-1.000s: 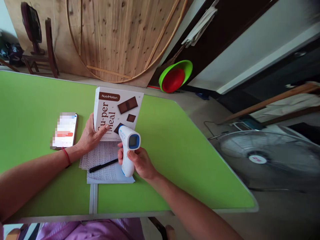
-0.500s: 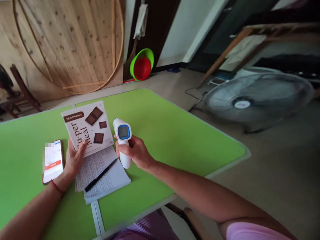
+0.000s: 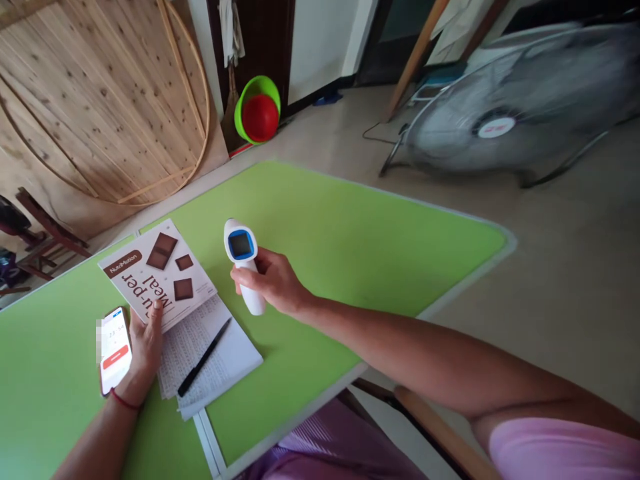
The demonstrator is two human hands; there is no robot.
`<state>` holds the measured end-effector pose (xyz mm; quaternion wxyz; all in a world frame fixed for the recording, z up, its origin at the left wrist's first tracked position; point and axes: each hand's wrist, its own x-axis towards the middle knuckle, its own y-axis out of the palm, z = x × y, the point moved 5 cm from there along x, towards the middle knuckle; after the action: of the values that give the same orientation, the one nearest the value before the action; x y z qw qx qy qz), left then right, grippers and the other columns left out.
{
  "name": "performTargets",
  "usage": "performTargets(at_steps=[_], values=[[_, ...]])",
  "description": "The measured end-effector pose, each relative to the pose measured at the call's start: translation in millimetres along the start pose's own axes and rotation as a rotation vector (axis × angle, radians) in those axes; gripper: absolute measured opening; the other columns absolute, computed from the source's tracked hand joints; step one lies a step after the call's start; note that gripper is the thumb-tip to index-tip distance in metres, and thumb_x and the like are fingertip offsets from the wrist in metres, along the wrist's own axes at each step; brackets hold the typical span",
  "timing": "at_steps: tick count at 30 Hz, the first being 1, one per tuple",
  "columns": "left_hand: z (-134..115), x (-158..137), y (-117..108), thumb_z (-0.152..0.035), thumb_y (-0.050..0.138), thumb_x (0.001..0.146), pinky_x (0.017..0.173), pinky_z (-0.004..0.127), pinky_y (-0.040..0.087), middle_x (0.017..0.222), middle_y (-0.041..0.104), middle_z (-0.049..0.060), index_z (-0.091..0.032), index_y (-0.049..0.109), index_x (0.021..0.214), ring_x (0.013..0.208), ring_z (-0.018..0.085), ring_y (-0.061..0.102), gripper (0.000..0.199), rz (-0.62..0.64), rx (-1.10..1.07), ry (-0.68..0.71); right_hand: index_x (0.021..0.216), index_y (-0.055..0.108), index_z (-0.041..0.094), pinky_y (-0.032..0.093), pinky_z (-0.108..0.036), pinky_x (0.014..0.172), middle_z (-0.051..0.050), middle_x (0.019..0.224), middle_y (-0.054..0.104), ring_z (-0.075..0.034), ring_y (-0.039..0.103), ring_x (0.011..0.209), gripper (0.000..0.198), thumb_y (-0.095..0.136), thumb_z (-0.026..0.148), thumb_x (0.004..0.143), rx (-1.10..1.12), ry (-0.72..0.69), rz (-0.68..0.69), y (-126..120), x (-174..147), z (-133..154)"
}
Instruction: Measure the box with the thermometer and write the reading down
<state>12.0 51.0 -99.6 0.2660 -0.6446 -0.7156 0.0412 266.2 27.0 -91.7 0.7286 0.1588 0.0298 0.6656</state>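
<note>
My left hand [image 3: 147, 340] grips the lower edge of a white booklet or flat box [image 3: 157, 273] printed "NutriMotion" with chocolate pieces, thumb on its front. My right hand [image 3: 273, 280] is wrapped round the handle of a white infrared thermometer [image 3: 241, 245], its blue-rimmed dark screen facing me. Handwritten sheets [image 3: 233, 357] lie on the green table [image 3: 320, 233], partly covered by the booklet. Across the sheets rests a black pen [image 3: 204, 358]. A lit smartphone [image 3: 116, 353] lies beside my left wrist, its screen showing a red button.
A large floor fan [image 3: 495, 127] stands beyond the table's right side. By the far wall are green and red basins [image 3: 260, 117] and a big round wooden board [image 3: 100, 100]. A dark wooden chair [image 3: 47, 233] stands at the left.
My view has turned, shifting the room. The booklet sits lower and further left, tilted more; the thermometer is slightly higher in view. Both hands keep their holds.
</note>
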Motion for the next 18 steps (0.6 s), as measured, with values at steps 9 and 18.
performTargets(at_steps=[9, 18], values=[[0, 2, 0, -0.047, 0.059, 0.085, 0.102, 0.045, 0.045, 0.117, 0.065, 0.01, -0.019, 0.058, 0.118, 0.114, 0.028, 0.058, 0.044, 0.048, -0.053, 0.007, 0.072, 0.056, 0.018, 0.043, -0.026, 0.047, 0.003, 0.058, 0.059, -0.01, 0.054, 0.049, 0.028, 0.07, 0.042, 0.068, -0.126, -0.018, 0.067, -2, -1, 1], [9, 5, 9, -0.05, 0.07, 0.077, 0.09, 0.041, 0.055, 0.107, 0.066, 0.008, -0.021, 0.053, 0.118, 0.103, 0.026, 0.064, 0.052, 0.114, -0.344, 0.053, 0.075, 0.064, 0.019, 0.035, -0.03, 0.056, 0.0, 0.066, 0.049, -0.012, 0.042, 0.057, 0.023, 0.079, 0.03, 0.061, -1.147, 0.017, 0.033, -46, 22, -31]])
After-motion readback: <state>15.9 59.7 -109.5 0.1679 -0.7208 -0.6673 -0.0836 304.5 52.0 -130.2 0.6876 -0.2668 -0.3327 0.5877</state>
